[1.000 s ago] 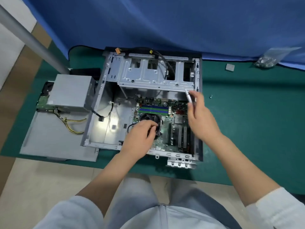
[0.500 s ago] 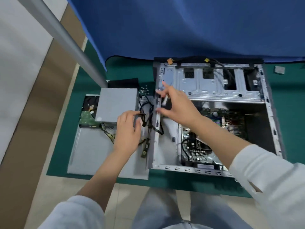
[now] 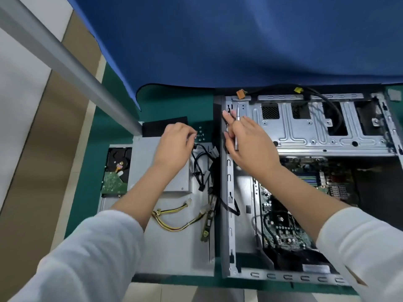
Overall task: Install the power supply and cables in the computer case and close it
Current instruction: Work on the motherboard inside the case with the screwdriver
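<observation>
head view: the case (image 3: pixel 309 192) lies open on its side on the green mat (image 3: pixel 174 101), filling the frame from 3 to 5 o'clock, with the board (image 3: pixel 290 214) showing inside and the drive cage (image 3: pixel 316 127) at its far end. the psu (image 3: pixel 148 166), a grey box, sits outside the case at 9 o'clock of it, resting on the flat side panel (image 3: pixel 174 253). its black cables (image 3: pixel 200 166) trail between the psu and the case wall, and a yellow-black bundle (image 3: pixel 174 219) curls over the panel at 6 o'clock of the psu. a hard drive (image 3: pixel 116 168) lies at 9 o'clock of the psu, just beside it.

the left hand (image 3: pixel 174 147) hovers over the far right corner of the psu, fingers curled in, tips close to the top of the black cables; i cannot tell whether it pinches anything. the right hand (image 3: pixel 248 144) reaches over the case's left wall at 12 o'clock of the board, fingers mostly straight toward the wall, with a slim silver screwdriver (image 3: pixel 238 125) tucked under them, its handle poking out past the fingertips. white sleeves cover both forearms near the bottom edge. a blue cloth (image 3: pixel 218 40) hangs at 12 o'clock.
</observation>
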